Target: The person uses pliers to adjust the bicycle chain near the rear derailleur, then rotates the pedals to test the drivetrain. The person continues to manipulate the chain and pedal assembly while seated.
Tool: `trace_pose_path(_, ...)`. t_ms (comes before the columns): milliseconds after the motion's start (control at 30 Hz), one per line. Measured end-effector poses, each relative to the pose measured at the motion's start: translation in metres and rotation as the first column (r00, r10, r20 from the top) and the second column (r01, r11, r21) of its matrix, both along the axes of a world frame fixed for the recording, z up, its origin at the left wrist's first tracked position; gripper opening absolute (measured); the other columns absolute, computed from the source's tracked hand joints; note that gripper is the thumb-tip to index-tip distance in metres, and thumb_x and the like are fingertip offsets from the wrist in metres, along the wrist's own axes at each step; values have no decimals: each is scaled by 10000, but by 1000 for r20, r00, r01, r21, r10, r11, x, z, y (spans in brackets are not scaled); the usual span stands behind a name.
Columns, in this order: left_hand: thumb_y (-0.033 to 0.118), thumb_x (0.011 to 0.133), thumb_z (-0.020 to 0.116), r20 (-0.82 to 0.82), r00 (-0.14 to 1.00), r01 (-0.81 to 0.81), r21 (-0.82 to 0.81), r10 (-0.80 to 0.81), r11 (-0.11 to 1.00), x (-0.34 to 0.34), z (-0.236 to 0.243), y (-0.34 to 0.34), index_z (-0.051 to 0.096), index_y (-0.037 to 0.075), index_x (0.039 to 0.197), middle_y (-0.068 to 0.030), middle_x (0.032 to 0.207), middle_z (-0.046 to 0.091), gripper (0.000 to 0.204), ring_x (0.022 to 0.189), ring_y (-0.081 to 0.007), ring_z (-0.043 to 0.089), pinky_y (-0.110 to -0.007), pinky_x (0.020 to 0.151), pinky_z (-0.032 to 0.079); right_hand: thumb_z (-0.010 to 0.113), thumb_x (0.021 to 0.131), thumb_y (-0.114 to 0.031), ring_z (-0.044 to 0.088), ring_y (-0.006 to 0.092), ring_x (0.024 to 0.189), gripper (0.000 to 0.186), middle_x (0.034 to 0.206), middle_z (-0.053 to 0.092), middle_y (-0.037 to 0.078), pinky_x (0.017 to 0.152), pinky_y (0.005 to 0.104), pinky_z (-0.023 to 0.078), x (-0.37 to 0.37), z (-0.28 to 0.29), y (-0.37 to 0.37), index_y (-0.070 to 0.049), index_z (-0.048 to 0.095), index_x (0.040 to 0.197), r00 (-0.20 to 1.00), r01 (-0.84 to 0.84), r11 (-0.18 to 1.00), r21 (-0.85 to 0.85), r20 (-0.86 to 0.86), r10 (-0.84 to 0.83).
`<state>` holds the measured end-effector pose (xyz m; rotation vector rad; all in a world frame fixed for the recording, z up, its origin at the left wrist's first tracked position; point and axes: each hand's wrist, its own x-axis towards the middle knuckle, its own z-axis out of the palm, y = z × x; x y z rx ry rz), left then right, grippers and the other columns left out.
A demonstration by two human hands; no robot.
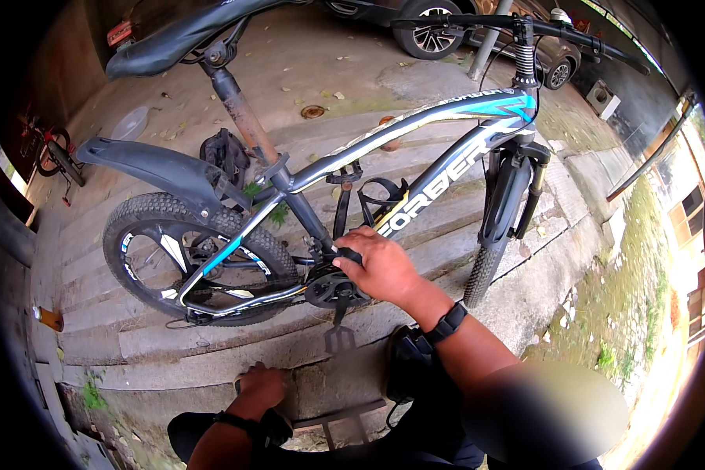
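A mountain bike point(435, 176) with a dark, white and blue frame stands side-on before me, front wheel to the right. My right hand point(380, 266) reaches to the bottom of the seat tube, just above the chainring point(329, 291). Its thumb and fingers are closed round a short black piece point(348, 254) whose kind I cannot make out. Down at the left, near my knee, my left hand point(262, 387) is curled, apart from the bike. A small dark edge shows beside its fingers; what it holds is hidden. The pedal point(339, 340) hangs below the crank.
A black bag point(225, 157) lies behind the bike. Parked cars point(431, 31) and a metal post point(491, 43) stand at the back. A bottle of amber liquid point(48, 318) is at the left. A red bicycle point(55, 153) stands farther off. Grass point(603, 313) borders the slabs.
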<state>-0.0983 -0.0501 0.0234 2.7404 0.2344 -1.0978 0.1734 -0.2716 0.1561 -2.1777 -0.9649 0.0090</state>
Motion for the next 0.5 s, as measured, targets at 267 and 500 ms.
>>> trace_pose_path(267, 286, 871, 671, 179, 977, -133, 82, 117, 988, -2, -15, 5, 670, 32, 1096, -224, 1134, 655, 338, 1052, -389, 680, -475, 884, 572, 749, 905, -218, 677, 372, 1015, 291, 1108, 700, 150, 886, 427, 554, 5, 5, -1, -63, 696, 1145, 999, 21, 999, 50, 23, -22)
trace_pose_path(500, 332, 858, 699, 230, 963, -135, -41, 140, 990, -2, -10, 1, 656, 22, 1091, -225, 1082, 673, 390, 1013, -397, 686, -491, 864, 571, 760, 896, -216, 677, 363, 1029, 298, 1110, 700, 147, 892, 420, 553, 4, 2, 2, -60, 698, 1142, 1000, 31, 999, 35, 0, -31)
